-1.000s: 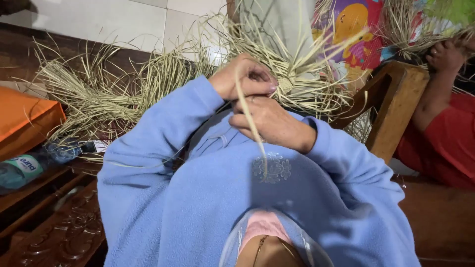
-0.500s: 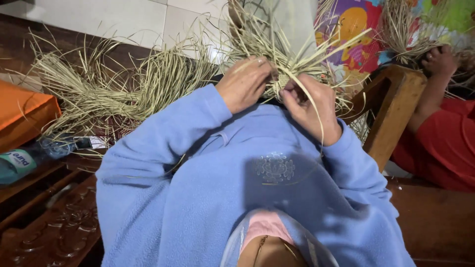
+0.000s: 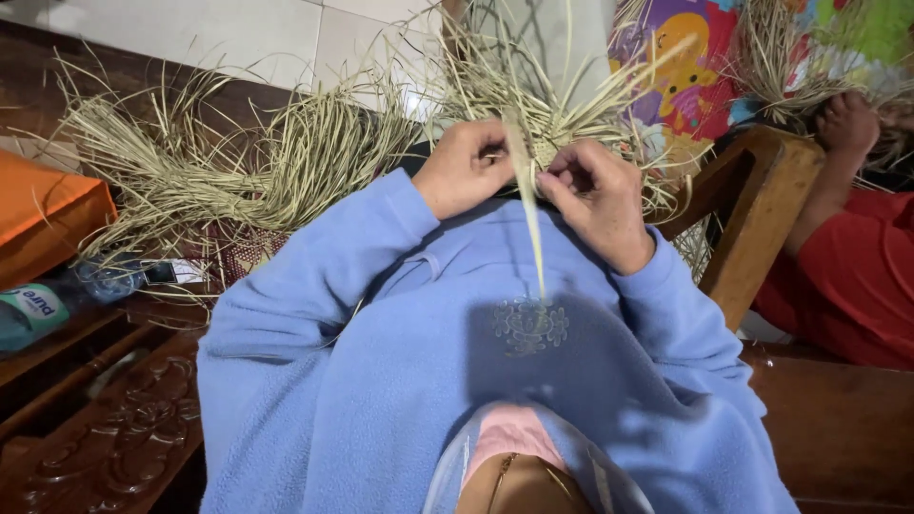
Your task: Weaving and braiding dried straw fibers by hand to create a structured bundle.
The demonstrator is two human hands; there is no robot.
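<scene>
My left hand (image 3: 465, 169) and my right hand (image 3: 598, 198) meet at the near edge of a woven piece of pale dry straw (image 3: 533, 100), whose loose ends fan out above them. Both hands pinch strips of it. One long flat strip (image 3: 531, 224) hangs down between the hands onto my blue fleece chest. The woven centre is mostly hidden behind my fingers.
A big heap of loose straw (image 3: 228, 167) lies to the left on a carved dark wooden bench (image 3: 105, 447). An orange cushion (image 3: 43, 209) and a plastic bottle (image 3: 57, 305) sit far left. Another person in red (image 3: 857, 266) handles straw at the right, past a wooden armrest (image 3: 752, 209).
My hands have moved apart and back together on the weave; the long strip, first held by my right hand, then bent right, now hangs straight down between the hands.
</scene>
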